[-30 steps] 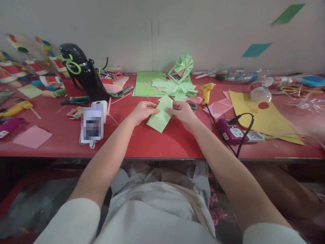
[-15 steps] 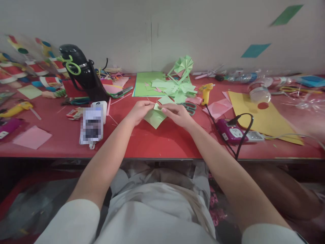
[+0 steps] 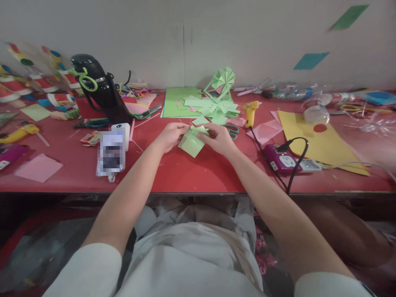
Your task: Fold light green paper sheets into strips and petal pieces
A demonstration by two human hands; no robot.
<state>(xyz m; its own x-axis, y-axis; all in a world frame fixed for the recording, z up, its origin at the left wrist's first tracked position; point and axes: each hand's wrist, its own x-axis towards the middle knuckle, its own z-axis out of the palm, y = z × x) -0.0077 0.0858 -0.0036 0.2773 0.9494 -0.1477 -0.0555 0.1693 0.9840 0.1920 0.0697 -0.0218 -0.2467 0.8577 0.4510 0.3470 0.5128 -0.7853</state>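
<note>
- On my far left, a yellow glue gun (image 3: 19,134) lies near a pink sheet (image 3: 38,168).
- Next, a black bottle (image 3: 100,88) leans behind a phone (image 3: 111,152).
- My left hand (image 3: 173,137) has thumb and fingers pinched on the left edge of the light green paper (image 3: 192,145).
- That paper is between my hands, over the red table (image 3: 192,177). Its top edge is turned over; the lower part looks flat. I'd call this fold begun, with pressing or further folding left; I can't tell how sharp the crease is.
- Behind it, cut or folded green pieces (image 3: 218,109) and a pleated green form (image 3: 224,78) look like finished folding.
- My right hand (image 3: 218,137) has its thumb nearly closed against the fingers on the paper's right side.
- Just beyond it, scissors (image 3: 232,132) could catch my knuckles.
- Farther right, a black cord (image 3: 305,152) loops by a purple socket block (image 3: 280,160).
</note>
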